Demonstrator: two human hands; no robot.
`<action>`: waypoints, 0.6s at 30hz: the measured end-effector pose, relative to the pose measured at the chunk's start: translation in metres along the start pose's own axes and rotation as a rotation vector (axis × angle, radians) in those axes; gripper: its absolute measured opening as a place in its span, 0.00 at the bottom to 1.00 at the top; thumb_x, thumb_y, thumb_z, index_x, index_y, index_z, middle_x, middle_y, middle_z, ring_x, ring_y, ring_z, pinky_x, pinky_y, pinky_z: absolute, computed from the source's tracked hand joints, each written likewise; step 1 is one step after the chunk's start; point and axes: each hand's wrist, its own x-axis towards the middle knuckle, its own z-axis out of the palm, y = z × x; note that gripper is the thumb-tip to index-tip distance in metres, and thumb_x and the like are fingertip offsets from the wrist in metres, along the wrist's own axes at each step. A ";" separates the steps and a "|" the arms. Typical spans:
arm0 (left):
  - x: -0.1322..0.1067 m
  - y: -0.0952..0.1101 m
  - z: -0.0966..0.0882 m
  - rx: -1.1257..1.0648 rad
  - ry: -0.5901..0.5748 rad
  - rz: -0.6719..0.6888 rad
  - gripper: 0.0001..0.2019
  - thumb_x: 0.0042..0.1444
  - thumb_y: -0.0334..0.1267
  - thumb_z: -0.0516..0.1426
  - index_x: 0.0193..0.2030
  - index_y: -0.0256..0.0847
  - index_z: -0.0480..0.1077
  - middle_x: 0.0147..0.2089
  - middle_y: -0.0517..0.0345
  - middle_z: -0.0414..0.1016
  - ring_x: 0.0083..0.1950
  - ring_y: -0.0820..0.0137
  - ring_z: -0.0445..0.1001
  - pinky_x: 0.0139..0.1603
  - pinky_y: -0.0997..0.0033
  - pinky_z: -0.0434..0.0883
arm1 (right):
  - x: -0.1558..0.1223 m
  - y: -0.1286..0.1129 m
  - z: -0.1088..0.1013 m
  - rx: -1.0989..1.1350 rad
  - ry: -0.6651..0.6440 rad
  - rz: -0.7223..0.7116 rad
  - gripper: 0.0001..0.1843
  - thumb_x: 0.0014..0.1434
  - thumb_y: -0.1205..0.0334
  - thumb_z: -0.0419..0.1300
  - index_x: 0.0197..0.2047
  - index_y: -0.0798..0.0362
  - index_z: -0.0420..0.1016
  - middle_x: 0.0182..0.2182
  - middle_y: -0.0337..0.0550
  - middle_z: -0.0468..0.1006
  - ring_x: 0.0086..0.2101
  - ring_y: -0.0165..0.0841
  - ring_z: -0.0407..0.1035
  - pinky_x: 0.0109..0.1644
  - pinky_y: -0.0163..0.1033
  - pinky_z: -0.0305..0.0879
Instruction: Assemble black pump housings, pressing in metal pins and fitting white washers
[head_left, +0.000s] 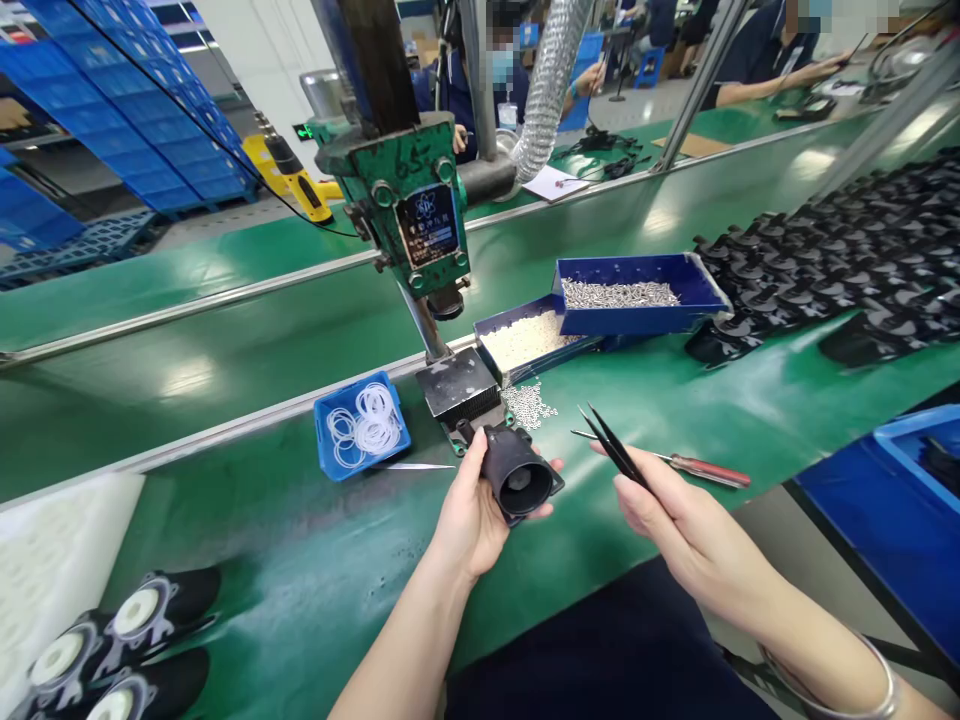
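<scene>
My left hand (471,510) is wrapped round a black funnel-shaped plastic part (517,472), its round opening facing me, just in front of the black base plate (459,385) of a green press (411,205). My right hand (660,500) pinches black tweezers (609,445), their tips pointing up and left, apart from the part. A small heap of tiny silver beads (529,404) lies on the green table between the press base and the tweezers.
A small blue tray of white rings (361,424) sits left of the press. Two blue trays hold white pellets (525,340) and silver pins (619,293). A red-handled screwdriver (694,468), piled black parts (840,265) and finished pieces (127,645) lie around. People work across the belt.
</scene>
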 end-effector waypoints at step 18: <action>-0.002 0.001 -0.002 -0.028 -0.063 -0.089 0.26 0.65 0.56 0.52 0.48 0.32 0.74 0.45 0.45 0.78 0.57 0.45 0.75 0.29 0.67 0.83 | 0.013 -0.006 0.000 0.022 -0.015 0.026 0.16 0.73 0.50 0.46 0.38 0.50 0.66 0.25 0.35 0.64 0.25 0.27 0.59 0.30 0.34 0.57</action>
